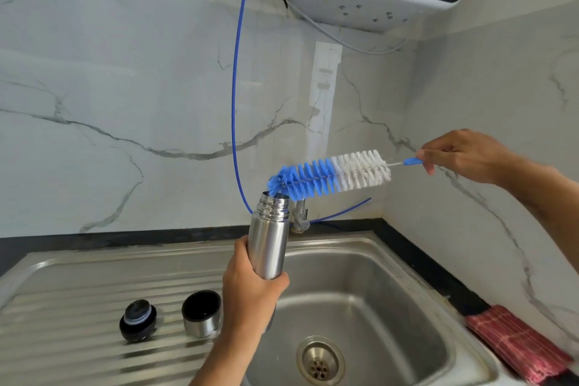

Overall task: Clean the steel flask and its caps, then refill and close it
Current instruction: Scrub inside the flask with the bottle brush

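Two caps already stand off the flask (pixel 268 240) on the ribbed drainboard (pixel 62 307) left of the sink (pixel 360 285): a black stopper (pixel 138 320) and, just beside it, a steel cup cap (pixel 201 313) set mouth up. The left hand (pixel 250 288) grips the flask round its lower body, fingers wrapped, and holds it upright above the basin's left edge with its threaded neck open. The right hand (pixel 466 155) pinches the blue handle of a bottle brush (pixel 329 175) between thumb and fingers; the brush lies nearly level, its blue tip touching the rim of the flask mouth, not yet inside. A tap (pixel 300 216) stands behind the flask, with no water seen running. A red cloth (pixel 517 345) lies on the surface at the right of the sink. Judged from this arrangement, the task is at an early stage: opening is done and scrubbing of the interior is about to begin. Whether either cap is washed cannot be told. Rinsing, refilling and refitting both caps appear to remain.
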### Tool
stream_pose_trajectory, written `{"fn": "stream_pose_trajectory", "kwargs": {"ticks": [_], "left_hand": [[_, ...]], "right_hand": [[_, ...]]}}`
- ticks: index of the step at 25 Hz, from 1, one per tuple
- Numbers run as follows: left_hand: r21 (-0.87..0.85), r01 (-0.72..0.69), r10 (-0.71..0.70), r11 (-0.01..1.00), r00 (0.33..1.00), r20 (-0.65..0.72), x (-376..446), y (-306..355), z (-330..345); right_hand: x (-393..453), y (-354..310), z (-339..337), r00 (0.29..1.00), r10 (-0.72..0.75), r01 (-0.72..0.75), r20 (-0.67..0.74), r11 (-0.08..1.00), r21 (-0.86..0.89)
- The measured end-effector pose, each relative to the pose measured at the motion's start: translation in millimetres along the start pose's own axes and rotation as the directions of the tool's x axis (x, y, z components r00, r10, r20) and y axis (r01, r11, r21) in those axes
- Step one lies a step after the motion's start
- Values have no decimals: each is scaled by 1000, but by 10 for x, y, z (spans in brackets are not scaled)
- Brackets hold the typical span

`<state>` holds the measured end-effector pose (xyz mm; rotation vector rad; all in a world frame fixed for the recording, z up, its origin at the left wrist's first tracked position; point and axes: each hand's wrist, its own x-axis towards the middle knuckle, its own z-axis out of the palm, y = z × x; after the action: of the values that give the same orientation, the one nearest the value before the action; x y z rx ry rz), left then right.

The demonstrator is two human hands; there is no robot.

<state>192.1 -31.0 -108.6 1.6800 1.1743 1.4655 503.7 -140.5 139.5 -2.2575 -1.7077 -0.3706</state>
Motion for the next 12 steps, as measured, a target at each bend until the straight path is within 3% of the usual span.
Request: {"fn": "stream_pose_trajectory", "kwargs": {"ticks": [6,12], "left_hand": [[49,20,-21,999,1000,20,11,1,1],[153,-16,15,988,1000,9,30,-1,-29]], "right_hand": [[81,103,-105,998,-44,46,-51,998,34],[234,-33,-233,982,-186,189,36,960,-206]]}}
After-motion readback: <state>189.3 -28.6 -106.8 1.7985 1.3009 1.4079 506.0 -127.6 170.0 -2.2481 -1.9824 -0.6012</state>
